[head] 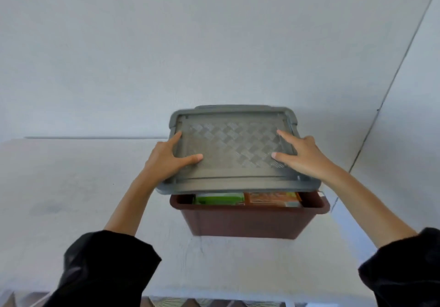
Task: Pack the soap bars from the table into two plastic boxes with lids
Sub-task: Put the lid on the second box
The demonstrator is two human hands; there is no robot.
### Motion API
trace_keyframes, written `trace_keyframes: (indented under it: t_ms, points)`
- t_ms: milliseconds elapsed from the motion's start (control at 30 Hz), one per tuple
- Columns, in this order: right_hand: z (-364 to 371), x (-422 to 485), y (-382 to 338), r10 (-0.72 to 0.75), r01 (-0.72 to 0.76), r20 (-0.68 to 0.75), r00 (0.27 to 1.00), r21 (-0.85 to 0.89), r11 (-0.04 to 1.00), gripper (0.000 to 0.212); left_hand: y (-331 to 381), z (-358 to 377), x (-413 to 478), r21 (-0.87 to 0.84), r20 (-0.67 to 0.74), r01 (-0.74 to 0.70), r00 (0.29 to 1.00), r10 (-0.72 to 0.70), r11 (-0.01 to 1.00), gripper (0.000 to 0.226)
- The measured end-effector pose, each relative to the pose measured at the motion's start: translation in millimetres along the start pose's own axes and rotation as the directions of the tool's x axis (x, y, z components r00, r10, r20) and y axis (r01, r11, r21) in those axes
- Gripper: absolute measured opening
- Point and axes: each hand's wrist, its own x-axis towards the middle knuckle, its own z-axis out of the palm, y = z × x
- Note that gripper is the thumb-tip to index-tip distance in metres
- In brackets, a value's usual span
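A brown box [247, 223] stands on the pale table [71, 187], toward 5 o'clock from the middle of the view. Through the gap along its near rim two wrapped bars show. A green soap pack [219, 198] lies on the box's 9 o'clock side and an orange soap pack [271, 198] on its 3 o'clock side, the two touching. How many more lie beneath or behind them cannot be told.

A grey, see-through lid [235, 145] with a woven pattern is above the box, shifted toward 12 o'clock so that its near edge leaves the front strip of the box uncovered. Whether its far edge rests on the rim cannot be seen.

The left hand [164, 159] grips the lid at its 9 o'clock edge. The forefinger and thumb are spread apart on the top face, and the other fingers are hidden below the edge. The right hand [307, 156] grips the 3 o'clock edge in the same way, forefinger and thumb apart on top and the rest out of sight.

A black left sleeve [107, 271] fills 7 o'clock of the view and a black right sleeve [404, 266] fills 5 o'clock. A plain wall [166, 45] rises behind the table at 12 o'clock. A patterned floor [190, 303] shows along 6 o'clock.
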Motion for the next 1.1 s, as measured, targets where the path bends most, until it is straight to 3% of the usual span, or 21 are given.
trace_keyframes:
  t_ms: [133,267,400,500,667,767,900,1000,1100]
  points:
    - [16,-16,25,0.088,-0.087,0.004,0.996,-0.137,0.987,0.067,0,25,-16,0.057,0.08,0.054,0.995,-0.059,0.997,0.094]
    - [27,-24,30,0.134,-0.141,-0.046,0.99,-0.263,0.954,0.061,7,33,-23,0.188,0.127,-0.003,0.992,-0.022,0.982,0.066]
    - [33,-26,33,0.147,-0.138,0.026,0.989,-0.226,0.964,0.058,-4,39,-17,0.291,0.201,0.02,0.976,-0.082,0.956,0.064]
    - [32,-24,34,0.15,-0.145,0.019,0.989,-0.165,0.976,0.053,-8,36,-13,0.184,0.169,0.127,0.973,-0.159,0.975,0.061]
    - [30,-17,41,0.211,-0.211,0.004,0.977,-0.042,0.977,0.056,-13,30,-6,-0.078,0.263,0.204,0.948,-0.177,0.976,0.102]
    - [31,-8,40,0.238,-0.236,0.026,0.971,-0.064,0.97,0.059,-8,29,-4,-0.09,0.26,0.199,0.951,-0.17,0.976,0.1]
    - [36,-7,28,0.285,-0.292,-0.078,0.955,-0.111,0.95,0.06,7,36,0,0.148,0.218,0.104,0.967,-0.135,0.984,0.086]
    - [41,-14,16,0.255,-0.285,-0.161,0.953,-0.203,0.937,0.055,19,54,-10,0.441,0.121,0.074,0.983,-0.14,0.895,0.069]
    - [54,-19,9,0.168,-0.229,-0.204,0.964,-0.325,0.918,0.055,23,71,-18,0.543,0.057,0.069,0.991,-0.118,0.837,0.067]
